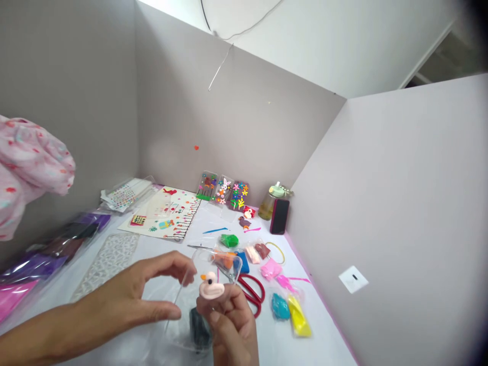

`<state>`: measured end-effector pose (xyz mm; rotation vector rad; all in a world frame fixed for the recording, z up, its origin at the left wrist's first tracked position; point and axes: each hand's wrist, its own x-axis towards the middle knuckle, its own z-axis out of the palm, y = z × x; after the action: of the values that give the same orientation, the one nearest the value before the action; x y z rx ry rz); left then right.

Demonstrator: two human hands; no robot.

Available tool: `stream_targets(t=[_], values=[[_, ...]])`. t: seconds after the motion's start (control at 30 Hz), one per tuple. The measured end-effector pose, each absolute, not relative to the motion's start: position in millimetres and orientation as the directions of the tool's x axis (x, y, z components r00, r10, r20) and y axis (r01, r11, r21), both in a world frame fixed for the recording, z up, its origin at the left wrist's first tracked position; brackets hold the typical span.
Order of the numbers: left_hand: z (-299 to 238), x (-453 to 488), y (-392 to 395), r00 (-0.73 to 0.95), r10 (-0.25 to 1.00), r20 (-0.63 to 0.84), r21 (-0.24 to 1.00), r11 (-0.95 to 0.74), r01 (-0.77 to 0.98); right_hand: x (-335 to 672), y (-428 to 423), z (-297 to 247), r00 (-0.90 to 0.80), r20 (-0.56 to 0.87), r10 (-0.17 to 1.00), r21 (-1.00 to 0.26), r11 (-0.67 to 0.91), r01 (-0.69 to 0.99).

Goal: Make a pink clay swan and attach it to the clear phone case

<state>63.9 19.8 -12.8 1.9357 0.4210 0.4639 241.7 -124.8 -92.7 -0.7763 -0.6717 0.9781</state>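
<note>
A clear phone case is tilted up before me, with packets and scissors showing through it. My right hand is closed at the case's right side, fingers bent and thumb in front. At its fingertips is a small pale clay duck with an orange beak and a black eye; whether it is stuck to the case I cannot tell. My left hand curves around the case's left edge, thumb and fingers wide apart. A dark packet shows behind the lower case. Red-handled scissors lie just beyond my right hand.
Clay packets lie to the right, including green, pink, teal and yellow. Decorated cases lean on the back wall. A bottle and a phone stand at the right wall. A sticker-covered notebook lies left.
</note>
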Motion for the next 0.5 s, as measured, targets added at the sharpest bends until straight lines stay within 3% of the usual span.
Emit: stream_targets(t=[0.3, 0.5], values=[[-32, 65, 3, 0.901, 0.415, 0.125, 0.939, -0.342, 0.027, 237, -126, -93, 0.376, 0.151, 0.914, -0.822, 0.327, -0.465], [-71, 59, 26, 0.807, 0.590, -0.035, 0.999, 0.040, 0.013, 237, -126, -97, 0.485, 0.005, 0.875, -0.903, 0.212, -0.373]])
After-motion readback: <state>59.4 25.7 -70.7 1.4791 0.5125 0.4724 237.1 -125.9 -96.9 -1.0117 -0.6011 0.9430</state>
